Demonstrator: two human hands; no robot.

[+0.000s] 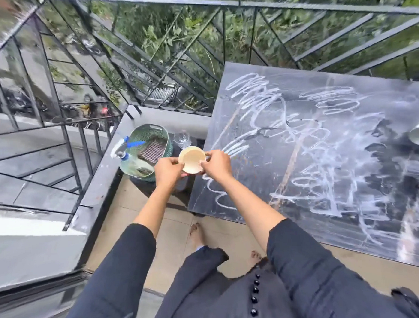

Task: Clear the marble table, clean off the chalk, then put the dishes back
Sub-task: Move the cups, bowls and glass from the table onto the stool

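Small round cream bowl point(192, 162): pinched at rim by left hand point(167, 169) and right hand point(217, 164), fingers curled on it, beside chalk-scribbled dark marble table point(300, 169); green woven basket point(152, 144) near.

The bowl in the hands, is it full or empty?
Empty, it seems: the bowl, held between the left hand and right hand, shows only its bare cream inside.

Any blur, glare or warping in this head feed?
Head view: wide-angle warp bends the railing; top-left corner motion-smeared; soft daylight, pale sheen on the table; left hand, right hand and the bowl they hold look sharp.
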